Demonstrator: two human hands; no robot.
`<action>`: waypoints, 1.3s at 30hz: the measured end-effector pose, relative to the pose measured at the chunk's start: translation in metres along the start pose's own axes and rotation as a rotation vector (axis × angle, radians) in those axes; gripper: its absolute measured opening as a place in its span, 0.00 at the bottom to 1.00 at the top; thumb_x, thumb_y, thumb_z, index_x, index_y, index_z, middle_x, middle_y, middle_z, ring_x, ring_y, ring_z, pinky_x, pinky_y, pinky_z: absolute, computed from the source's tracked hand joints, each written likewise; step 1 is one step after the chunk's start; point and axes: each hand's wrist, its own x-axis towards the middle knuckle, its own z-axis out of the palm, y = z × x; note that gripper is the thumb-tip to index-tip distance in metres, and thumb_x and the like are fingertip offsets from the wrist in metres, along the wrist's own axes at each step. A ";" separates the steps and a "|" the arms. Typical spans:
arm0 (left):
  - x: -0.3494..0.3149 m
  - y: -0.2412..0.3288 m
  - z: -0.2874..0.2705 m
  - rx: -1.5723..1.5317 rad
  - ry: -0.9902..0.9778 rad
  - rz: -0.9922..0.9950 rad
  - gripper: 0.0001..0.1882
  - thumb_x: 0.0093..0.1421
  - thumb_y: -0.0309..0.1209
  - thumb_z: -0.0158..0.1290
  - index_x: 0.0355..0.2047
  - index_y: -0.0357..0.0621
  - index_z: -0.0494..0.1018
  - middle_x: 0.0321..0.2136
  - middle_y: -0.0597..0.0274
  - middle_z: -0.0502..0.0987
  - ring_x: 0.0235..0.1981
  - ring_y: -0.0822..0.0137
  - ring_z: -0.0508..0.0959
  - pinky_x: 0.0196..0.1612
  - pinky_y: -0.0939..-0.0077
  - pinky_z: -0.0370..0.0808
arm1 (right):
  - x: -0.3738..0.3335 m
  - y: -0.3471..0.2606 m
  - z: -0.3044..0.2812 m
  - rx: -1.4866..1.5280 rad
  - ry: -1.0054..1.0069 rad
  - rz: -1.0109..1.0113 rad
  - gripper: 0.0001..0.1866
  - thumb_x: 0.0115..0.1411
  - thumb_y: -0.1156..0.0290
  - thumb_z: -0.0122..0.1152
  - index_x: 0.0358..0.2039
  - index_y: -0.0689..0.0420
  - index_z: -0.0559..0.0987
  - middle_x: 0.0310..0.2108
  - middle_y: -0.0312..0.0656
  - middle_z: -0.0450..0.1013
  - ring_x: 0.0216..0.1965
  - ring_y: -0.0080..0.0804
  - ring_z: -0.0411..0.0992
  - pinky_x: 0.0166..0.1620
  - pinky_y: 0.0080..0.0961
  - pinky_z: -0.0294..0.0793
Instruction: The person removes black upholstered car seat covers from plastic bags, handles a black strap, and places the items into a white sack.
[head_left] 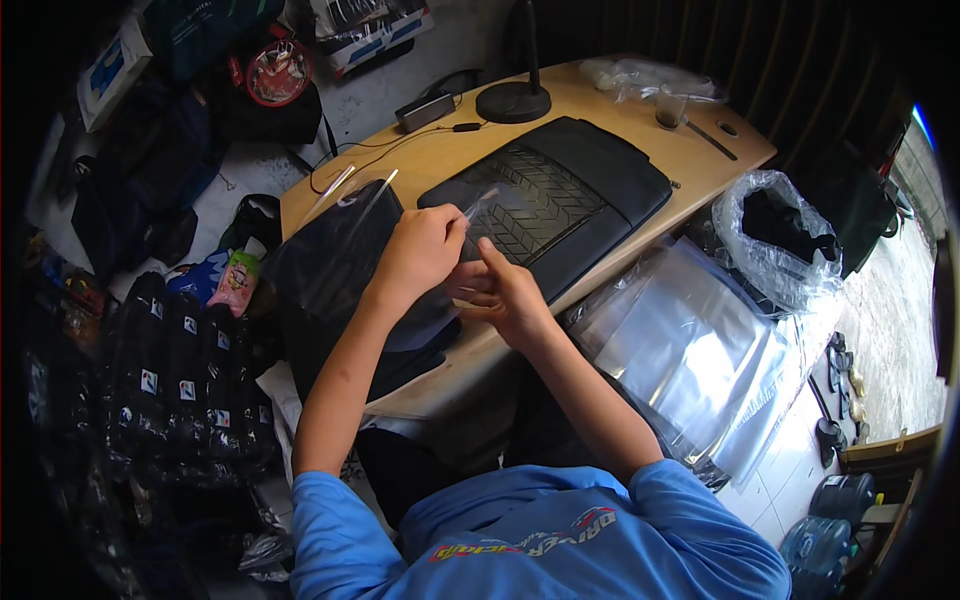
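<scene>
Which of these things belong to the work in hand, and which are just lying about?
In use, it seems: clear plastic at the left hand; black patterned panel; probably the shiny plastic sheets.

Just lying about: black stand; cup; blue water bottles.

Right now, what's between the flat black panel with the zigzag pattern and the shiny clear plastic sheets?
A bare strip of tan wooden tabletop lies between the flat black panel and the plastic sheets, seen in the head view.

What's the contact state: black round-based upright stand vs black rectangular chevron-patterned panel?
Apart: the head view shows tan wooden tabletop between the stand and the panel.
</scene>
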 end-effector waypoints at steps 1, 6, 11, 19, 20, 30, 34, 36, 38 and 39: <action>-0.001 0.000 -0.003 -0.060 -0.063 -0.044 0.09 0.56 0.28 0.48 0.30 0.33 0.74 0.19 0.51 0.76 0.20 0.61 0.78 0.25 0.72 0.71 | 0.002 0.001 -0.003 0.002 -0.002 0.003 0.19 0.58 0.59 0.56 0.35 0.66 0.74 0.31 0.44 0.73 0.35 0.30 0.73 0.37 0.29 0.78; -0.005 -0.018 -0.006 -0.082 0.028 0.014 0.10 0.58 0.29 0.48 0.31 0.34 0.74 0.19 0.58 0.76 0.20 0.72 0.77 0.24 0.79 0.71 | 0.009 0.003 -0.008 -0.410 0.194 -0.239 0.14 0.59 0.68 0.53 0.28 0.69 0.75 0.26 0.48 0.75 0.24 0.30 0.76 0.29 0.23 0.78; 0.001 -0.022 -0.045 -0.286 0.009 -0.131 0.10 0.61 0.30 0.45 0.33 0.36 0.73 0.22 0.65 0.73 0.20 0.77 0.72 0.22 0.85 0.70 | 0.000 -0.010 -0.015 -0.828 0.389 -0.301 0.16 0.58 0.70 0.51 0.22 0.71 0.75 0.18 0.49 0.75 0.19 0.31 0.76 0.25 0.22 0.76; -0.003 -0.005 -0.068 0.072 0.037 0.125 0.10 0.59 0.29 0.48 0.35 0.35 0.75 0.20 0.64 0.73 0.18 0.78 0.71 0.22 0.82 0.68 | -0.026 -0.013 0.024 -1.368 0.277 -1.486 0.13 0.50 0.79 0.55 0.38 0.60 0.69 0.31 0.46 0.69 0.36 0.42 0.69 0.40 0.33 0.71; -0.005 0.000 -0.067 0.095 0.017 0.193 0.10 0.58 0.28 0.48 0.35 0.33 0.74 0.22 0.59 0.75 0.19 0.72 0.73 0.26 0.78 0.69 | -0.023 -0.013 0.033 -1.411 0.116 -1.416 0.11 0.50 0.78 0.56 0.35 0.61 0.71 0.30 0.46 0.70 0.35 0.42 0.70 0.38 0.34 0.71; -0.030 0.020 -0.030 0.209 0.061 0.280 0.08 0.57 0.28 0.49 0.32 0.38 0.74 0.28 0.51 0.74 0.31 0.51 0.75 0.35 0.66 0.71 | 0.030 -0.020 0.041 -2.202 0.007 -0.517 0.08 0.45 0.73 0.54 0.27 0.60 0.76 0.25 0.48 0.72 0.31 0.41 0.73 0.31 0.34 0.74; -0.037 0.020 -0.018 0.242 0.097 0.226 0.08 0.57 0.29 0.48 0.33 0.39 0.74 0.27 0.52 0.74 0.30 0.50 0.75 0.34 0.65 0.72 | 0.042 -0.011 0.008 -1.865 -0.290 -1.431 0.05 0.46 0.74 0.53 0.25 0.60 0.75 0.24 0.47 0.74 0.30 0.41 0.75 0.32 0.34 0.73; -0.042 0.020 -0.010 0.231 0.105 0.222 0.10 0.56 0.31 0.50 0.34 0.39 0.73 0.29 0.52 0.74 0.31 0.51 0.75 0.36 0.65 0.73 | 0.043 -0.012 0.004 -1.927 -0.346 -1.082 0.05 0.47 0.74 0.53 0.25 0.60 0.75 0.26 0.48 0.74 0.31 0.42 0.74 0.34 0.35 0.73; -0.051 0.025 -0.002 0.259 0.107 0.215 0.11 0.55 0.32 0.51 0.36 0.38 0.73 0.31 0.52 0.73 0.33 0.51 0.75 0.37 0.64 0.72 | 0.046 -0.011 -0.002 -1.962 -0.381 -0.733 0.05 0.47 0.74 0.53 0.26 0.60 0.75 0.29 0.49 0.74 0.33 0.43 0.74 0.36 0.35 0.73; -0.054 0.027 0.002 0.286 0.103 0.219 0.14 0.55 0.33 0.52 0.38 0.38 0.72 0.34 0.52 0.73 0.35 0.52 0.75 0.39 0.64 0.72 | 0.051 -0.010 -0.008 -1.863 -0.410 -0.901 0.06 0.48 0.73 0.54 0.26 0.59 0.75 0.27 0.48 0.74 0.31 0.44 0.74 0.35 0.35 0.73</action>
